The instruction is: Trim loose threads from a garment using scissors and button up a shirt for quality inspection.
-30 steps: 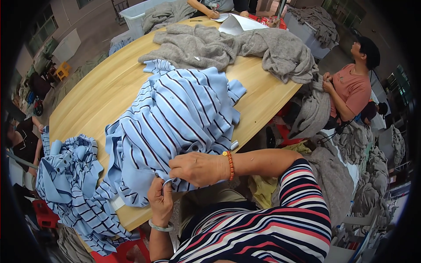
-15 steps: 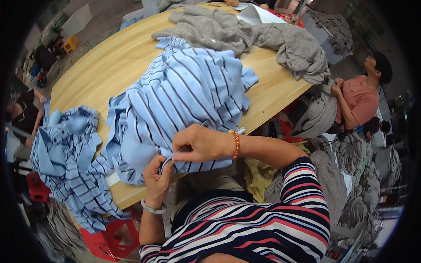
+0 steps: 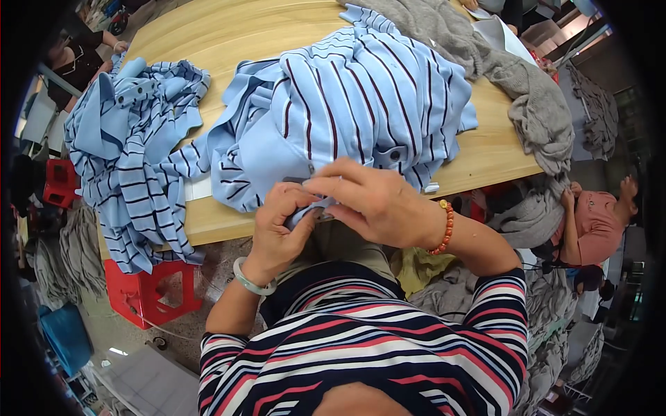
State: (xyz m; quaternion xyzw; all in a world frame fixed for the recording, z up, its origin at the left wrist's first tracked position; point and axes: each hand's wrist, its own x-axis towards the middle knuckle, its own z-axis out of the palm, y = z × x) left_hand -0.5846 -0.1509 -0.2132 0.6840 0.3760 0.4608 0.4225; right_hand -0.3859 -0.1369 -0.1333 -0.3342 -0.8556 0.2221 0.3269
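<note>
A light blue knit shirt with dark and white stripes (image 3: 374, 90) lies bunched on the wooden table (image 3: 201, 31), its near part hanging at the front edge. My left hand (image 3: 277, 225) is closed, pinching a folded blue edge of this shirt between thumb and fingers. Close against it, my right hand (image 3: 381, 204) bends its fingers and thumb round the same edge, and its fingertips partly hide the spot. A dark button (image 3: 395, 156) shows on the shirt just beyond my right hand. Another blue striped shirt (image 3: 139, 156) lies to the left and droops over the table edge.
Grey knit garments (image 3: 538, 104) lie along the far right of the table. A red plastic stool (image 3: 156, 291) stands below the left edge. At the right a person in a pink top (image 3: 600, 222) handles grey knitwear; another person (image 3: 76, 66) sits at the far left.
The view has shifted, so table and shirts appear farther up and right. My right fingers have spread and moved over the pinched edge; my left hand keeps hold of it.
</note>
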